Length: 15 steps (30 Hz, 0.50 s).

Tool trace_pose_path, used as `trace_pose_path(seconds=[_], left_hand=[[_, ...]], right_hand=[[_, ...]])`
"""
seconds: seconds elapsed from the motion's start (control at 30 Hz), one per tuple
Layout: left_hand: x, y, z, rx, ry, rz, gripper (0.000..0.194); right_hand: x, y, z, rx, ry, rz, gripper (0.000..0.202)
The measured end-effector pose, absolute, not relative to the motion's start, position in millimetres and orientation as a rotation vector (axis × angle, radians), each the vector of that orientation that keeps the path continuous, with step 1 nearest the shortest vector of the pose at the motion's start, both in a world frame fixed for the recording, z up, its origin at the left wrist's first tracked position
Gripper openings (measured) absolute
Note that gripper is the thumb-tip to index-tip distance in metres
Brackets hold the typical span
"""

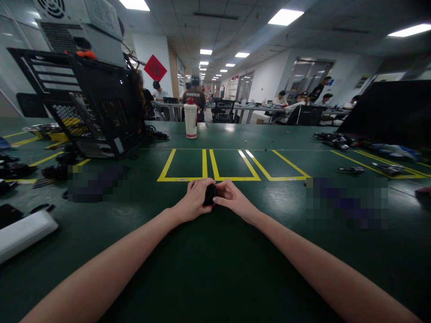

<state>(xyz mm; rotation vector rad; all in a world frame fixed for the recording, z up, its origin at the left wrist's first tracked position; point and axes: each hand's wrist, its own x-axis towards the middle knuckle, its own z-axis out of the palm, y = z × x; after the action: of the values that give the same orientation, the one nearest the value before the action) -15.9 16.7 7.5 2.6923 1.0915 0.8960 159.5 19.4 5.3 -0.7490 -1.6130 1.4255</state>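
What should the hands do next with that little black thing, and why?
Maybe the right hand could gently pinch the right side of the black thing while the left hand steadies it. The left hand is curled around it, and the right hand's thumb and fingers are at its edge.

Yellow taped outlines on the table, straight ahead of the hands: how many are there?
3, side by side: the left outline, the middle outline and the right outline. The left hand may hide a bit of tape.
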Motion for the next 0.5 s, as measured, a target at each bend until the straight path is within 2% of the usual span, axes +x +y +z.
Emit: trace_pose_path(seconds=[0.13,0.33,0.5], left_hand=[[-16.0,15.0,9.1,2.687,1.071,0.897,0.061],[-16.5,14.6,9.8,2.692,1.076,0.882,0.062],[-15.6,16.1,7.9,2.686,1.081,0.894,0.062]], right_hand=[[157.5,18.4,6.8,-0.782,-1.588,1.373,0.019],[156.8,20.2,7.3,-0.865,-1.600,1.367,0.028],[157.6,22.6,2.0,-0.739,-1.618,1.382,0.031]])
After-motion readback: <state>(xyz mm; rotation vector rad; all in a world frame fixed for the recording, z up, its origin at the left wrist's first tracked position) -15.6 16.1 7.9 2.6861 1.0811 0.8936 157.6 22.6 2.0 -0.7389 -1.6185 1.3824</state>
